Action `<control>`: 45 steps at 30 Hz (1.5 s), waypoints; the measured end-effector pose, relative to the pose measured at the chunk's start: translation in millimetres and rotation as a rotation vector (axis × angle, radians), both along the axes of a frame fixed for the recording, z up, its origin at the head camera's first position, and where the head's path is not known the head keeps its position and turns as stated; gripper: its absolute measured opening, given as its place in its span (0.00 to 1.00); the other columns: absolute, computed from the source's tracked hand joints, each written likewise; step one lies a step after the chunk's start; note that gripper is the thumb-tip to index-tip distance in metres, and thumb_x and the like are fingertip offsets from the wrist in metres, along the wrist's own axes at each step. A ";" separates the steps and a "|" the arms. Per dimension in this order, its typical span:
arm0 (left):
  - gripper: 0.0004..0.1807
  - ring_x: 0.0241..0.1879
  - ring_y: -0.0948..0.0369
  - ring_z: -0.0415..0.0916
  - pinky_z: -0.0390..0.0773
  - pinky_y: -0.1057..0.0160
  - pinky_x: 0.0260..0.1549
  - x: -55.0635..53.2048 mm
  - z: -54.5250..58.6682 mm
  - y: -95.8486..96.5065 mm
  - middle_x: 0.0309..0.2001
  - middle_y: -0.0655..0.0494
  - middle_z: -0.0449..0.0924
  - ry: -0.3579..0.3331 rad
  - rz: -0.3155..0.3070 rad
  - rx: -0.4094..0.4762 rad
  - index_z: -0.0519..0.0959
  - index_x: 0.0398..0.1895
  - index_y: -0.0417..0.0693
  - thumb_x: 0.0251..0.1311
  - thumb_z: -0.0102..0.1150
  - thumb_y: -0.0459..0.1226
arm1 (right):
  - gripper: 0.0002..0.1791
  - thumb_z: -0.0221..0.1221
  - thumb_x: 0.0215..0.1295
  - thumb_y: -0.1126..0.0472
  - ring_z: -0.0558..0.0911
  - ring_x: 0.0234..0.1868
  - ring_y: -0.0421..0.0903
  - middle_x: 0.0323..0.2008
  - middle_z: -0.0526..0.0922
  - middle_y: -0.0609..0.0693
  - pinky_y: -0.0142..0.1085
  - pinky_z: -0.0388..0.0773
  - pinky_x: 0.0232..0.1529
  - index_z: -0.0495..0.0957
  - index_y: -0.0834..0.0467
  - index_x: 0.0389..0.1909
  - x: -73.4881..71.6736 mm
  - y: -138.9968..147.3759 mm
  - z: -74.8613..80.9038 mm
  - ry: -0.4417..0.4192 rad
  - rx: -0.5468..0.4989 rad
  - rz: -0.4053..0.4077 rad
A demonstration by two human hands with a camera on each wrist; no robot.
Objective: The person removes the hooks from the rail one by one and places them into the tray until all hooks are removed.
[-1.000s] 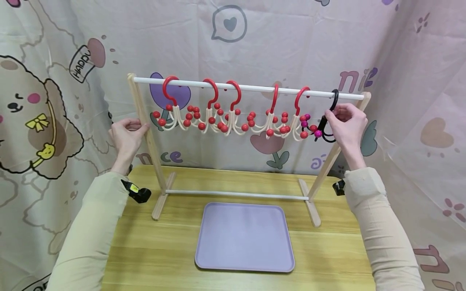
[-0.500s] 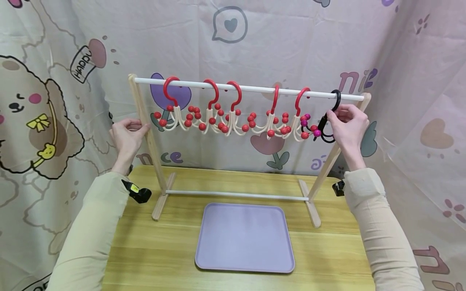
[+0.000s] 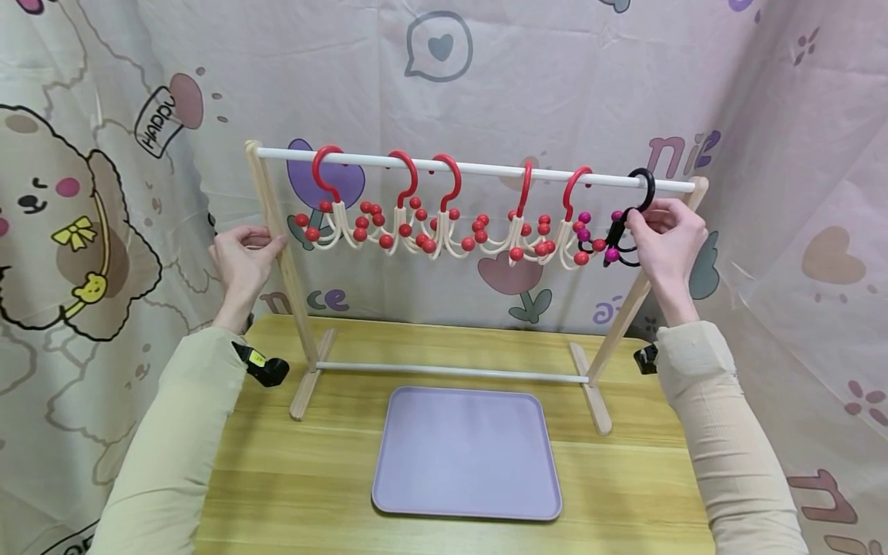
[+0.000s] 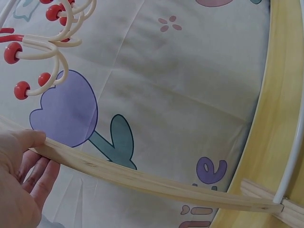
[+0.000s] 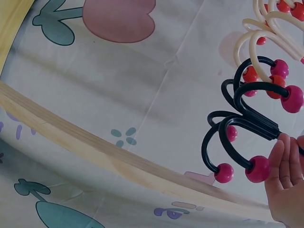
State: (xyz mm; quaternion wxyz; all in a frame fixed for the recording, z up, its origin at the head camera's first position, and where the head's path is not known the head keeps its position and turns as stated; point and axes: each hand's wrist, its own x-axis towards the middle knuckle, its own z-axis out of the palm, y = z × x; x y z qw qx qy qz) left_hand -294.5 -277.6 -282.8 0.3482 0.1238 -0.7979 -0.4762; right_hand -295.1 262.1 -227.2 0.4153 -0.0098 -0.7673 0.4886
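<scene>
A wooden rack with a white top rail point(image 3: 479, 168) stands on the table. My left hand point(image 3: 243, 262) pinches its left post point(image 3: 291, 289); in the left wrist view the thumb lies on one side of the post point(image 4: 123, 178), the fingers on the other. At the rail's right end, my right hand point(image 3: 669, 247) pinches the stem of a black multi-arm hook hanger point(image 3: 615, 233), whose curved top is over the rail. In the right wrist view the hanger point(image 5: 259, 124) shows several curved arms tipped with magenta balls. The fingers partly cover its stem.
Several cream hook hangers with red tops and red balls, such as the leftmost hanger point(image 3: 336, 220), hang along the rail. A lilac tray point(image 3: 466, 455) lies on the wooden table point(image 3: 277, 478) before the rack. A printed curtain point(image 3: 444, 92) surrounds the back and sides.
The black hanger has turned a little, so its top curve shows wider and its balls have shifted. My right hand has moved slightly right; my left hand stays on the post.
</scene>
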 end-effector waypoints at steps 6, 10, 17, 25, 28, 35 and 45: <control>0.17 0.20 0.86 0.67 0.68 0.77 0.36 0.0 0.2 0.1 0.14 0.93 0.65 -0.004 0.002 -0.002 0.85 0.44 0.36 0.58 0.71 0.41 | 0.09 0.64 0.64 0.59 0.81 0.29 0.26 0.33 0.87 0.38 0.17 0.77 0.38 0.84 0.57 0.43 -0.5 0.8 -0.5 0.028 -0.026 -0.004; 0.17 0.19 0.87 0.68 0.69 0.77 0.31 0.4 0.1 0.4 0.14 0.93 0.65 0.001 0.004 -0.005 0.85 0.44 0.36 0.58 0.71 0.40 | 0.06 0.64 0.64 0.61 0.82 0.28 0.26 0.33 0.88 0.41 0.17 0.78 0.37 0.84 0.55 0.40 -1.6 1.3 -1.0 0.070 -0.057 0.019; 0.17 0.22 0.86 0.67 0.66 0.76 0.38 1.2 -0.6 0.9 0.14 0.93 0.65 0.002 0.001 0.004 0.85 0.45 0.36 0.58 0.70 0.40 | 0.06 0.65 0.62 0.63 0.84 0.30 0.28 0.30 0.88 0.35 0.18 0.79 0.38 0.83 0.57 0.39 -2.4 4.1 -2.3 0.108 -0.128 0.053; 0.17 0.20 0.87 0.68 0.70 0.80 0.30 -0.1 -0.4 0.3 0.14 0.92 0.66 0.002 0.005 -0.009 0.86 0.45 0.37 0.58 0.71 0.41 | 0.05 0.65 0.59 0.70 0.87 0.28 0.35 0.27 0.88 0.40 0.21 0.81 0.35 0.83 0.60 0.35 -1.8 8.7 -3.7 0.231 -0.286 0.197; 0.18 0.20 0.87 0.69 0.70 0.79 0.28 -0.5 -0.1 0.0 0.14 0.92 0.66 0.003 0.005 -0.011 0.86 0.45 0.37 0.57 0.71 0.41 | 0.05 0.66 0.57 0.71 0.88 0.27 0.37 0.27 0.89 0.43 0.22 0.81 0.33 0.82 0.59 0.32 -0.6 10.6 -4.6 0.274 -0.342 0.251; 0.18 0.20 0.86 0.68 0.70 0.77 0.31 -0.2 -0.2 0.5 0.15 0.92 0.66 0.004 0.006 -0.011 0.86 0.45 0.38 0.58 0.71 0.42 | 0.05 0.67 0.57 0.72 0.89 0.28 0.39 0.28 0.90 0.48 0.25 0.83 0.33 0.82 0.62 0.32 2.2 13.0 -7.2 0.313 -0.400 0.297; 0.18 0.20 0.86 0.68 0.69 0.78 0.32 -0.8 0.5 0.6 0.14 0.92 0.66 -0.004 0.010 -0.005 0.86 0.46 0.38 0.58 0.71 0.41 | 0.06 0.66 0.56 0.75 0.89 0.26 0.44 0.28 0.90 0.55 0.27 0.83 0.29 0.81 0.69 0.34 5.8 16.5 -9.8 0.419 -0.457 0.391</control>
